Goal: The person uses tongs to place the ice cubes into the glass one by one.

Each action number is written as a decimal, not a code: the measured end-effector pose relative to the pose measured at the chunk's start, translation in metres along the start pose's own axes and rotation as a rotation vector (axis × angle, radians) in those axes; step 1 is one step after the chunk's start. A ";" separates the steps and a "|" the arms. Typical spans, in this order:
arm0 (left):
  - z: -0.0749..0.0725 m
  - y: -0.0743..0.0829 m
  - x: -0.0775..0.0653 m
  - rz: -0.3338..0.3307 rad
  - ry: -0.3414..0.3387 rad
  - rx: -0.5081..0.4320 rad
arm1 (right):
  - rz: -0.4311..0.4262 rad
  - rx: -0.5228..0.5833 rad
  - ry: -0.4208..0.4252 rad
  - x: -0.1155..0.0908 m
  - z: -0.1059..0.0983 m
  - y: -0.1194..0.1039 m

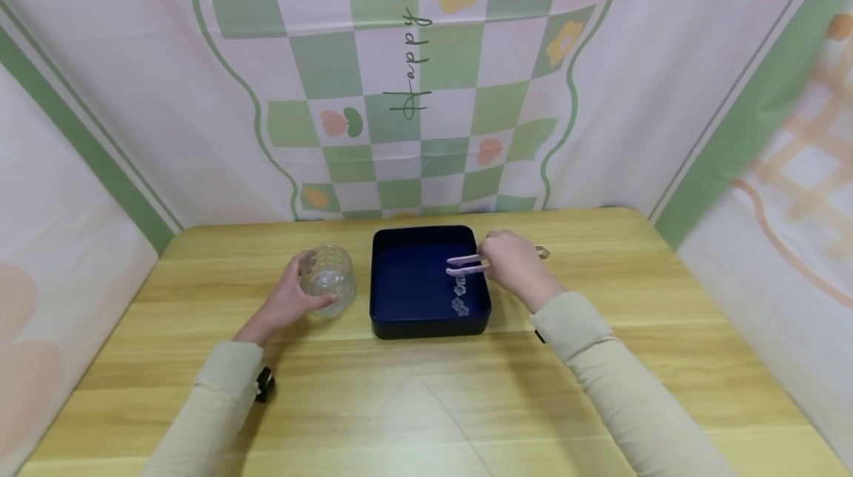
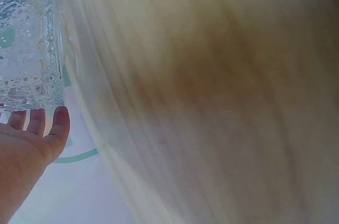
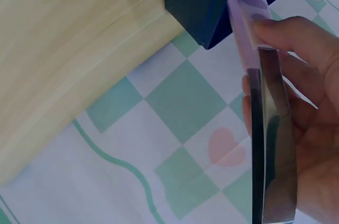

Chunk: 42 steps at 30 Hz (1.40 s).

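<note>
My left hand [image 1: 290, 301] holds a clear patterned glass [image 1: 328, 278] standing on the table left of the tray, thumb on its near side. In the left wrist view, fingertips [image 2: 61, 123] rest against the textured wall of the glass [image 2: 26, 49]. My right hand [image 1: 516, 264] grips tongs [image 1: 465, 260] with pink tips and metallic handles [image 3: 278, 144]. The tongs' two tips are apart, above the right side of a dark blue square tray [image 1: 406, 284]. Beneath them, several clear faceted pieces [image 1: 460, 306] lie along the tray's right side. Whether the tips touch a piece, I cannot tell.
The wooden table [image 1: 400, 403] stretches in front of the tray and to both sides. A checked green, white and pink curtain [image 1: 426, 92] hangs behind the table's back edge, with more cloth at left and right.
</note>
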<state>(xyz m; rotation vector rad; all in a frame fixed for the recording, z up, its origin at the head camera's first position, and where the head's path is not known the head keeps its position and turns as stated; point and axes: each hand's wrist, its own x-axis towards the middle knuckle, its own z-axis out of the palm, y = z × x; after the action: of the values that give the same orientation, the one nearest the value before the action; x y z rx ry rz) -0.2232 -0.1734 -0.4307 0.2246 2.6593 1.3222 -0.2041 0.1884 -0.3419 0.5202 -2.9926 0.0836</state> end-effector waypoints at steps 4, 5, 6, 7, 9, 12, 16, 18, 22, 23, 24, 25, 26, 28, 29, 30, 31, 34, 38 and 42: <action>-0.001 -0.002 0.000 -0.010 -0.004 -0.005 | -0.005 -0.033 -0.018 0.000 -0.002 -0.003; -0.001 -0.002 0.001 -0.012 -0.005 -0.003 | -0.004 -0.038 -0.019 0.000 -0.002 -0.003; -0.001 -0.002 0.000 -0.013 -0.007 -0.001 | -0.004 -0.045 -0.020 0.000 -0.003 -0.003; -0.001 -0.002 0.000 -0.017 -0.008 -0.004 | -0.003 -0.049 -0.022 0.000 -0.003 -0.004; -0.002 -0.001 0.000 -0.016 -0.013 0.000 | -0.002 -0.057 -0.032 0.001 -0.004 -0.005; -0.002 -0.001 -0.001 -0.016 -0.010 -0.002 | -0.004 -0.072 -0.046 0.002 -0.005 -0.007; -0.002 -0.003 0.000 -0.014 -0.006 0.000 | -0.004 -0.105 -0.064 0.003 -0.008 -0.012; -0.002 -0.003 0.000 -0.012 -0.005 0.003 | 0.002 -0.118 -0.073 0.004 -0.009 -0.014; -0.002 -0.004 0.000 -0.010 -0.002 0.004 | 0.007 -0.140 -0.082 0.005 -0.009 -0.019; -0.002 -0.004 0.000 -0.009 -0.002 0.005 | 0.007 -0.144 -0.085 0.005 -0.009 -0.020; -0.002 -0.004 0.000 -0.007 -0.001 0.007 | 0.009 -0.151 -0.089 0.005 -0.009 -0.022; -0.002 -0.004 0.000 -0.007 -0.001 0.006 | 0.014 -0.158 -0.097 0.006 -0.009 -0.023; -0.002 -0.004 0.000 -0.007 0.000 0.007 | 0.019 -0.163 -0.105 0.006 -0.009 -0.025; -0.002 -0.004 0.000 -0.008 -0.001 0.005 | 0.026 -0.179 -0.121 0.007 -0.009 -0.029; -0.002 -0.004 0.000 -0.009 -0.001 0.004 | 0.029 -0.186 -0.130 0.007 -0.009 -0.030; -0.002 -0.004 0.000 -0.010 -0.002 0.003 | 0.032 -0.192 -0.136 0.007 -0.009 -0.031; -0.002 -0.004 0.000 -0.013 -0.003 0.000 | 0.033 -0.195 -0.143 0.007 -0.008 -0.033; -0.002 -0.003 0.000 -0.013 -0.007 -0.001 | 0.033 -0.191 -0.153 0.008 -0.007 -0.035; -0.002 -0.003 0.001 -0.012 -0.011 -0.001 | 0.037 -0.172 -0.149 0.008 -0.006 -0.035; -0.003 -0.004 0.001 -0.010 -0.011 -0.002 | 0.037 -0.159 -0.161 0.007 -0.006 -0.033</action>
<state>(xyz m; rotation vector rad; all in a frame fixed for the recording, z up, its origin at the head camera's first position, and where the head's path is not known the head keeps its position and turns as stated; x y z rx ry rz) -0.2252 -0.1773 -0.4320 0.2174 2.6461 1.3174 -0.1991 0.1552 -0.3335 0.4757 -3.1290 -0.2022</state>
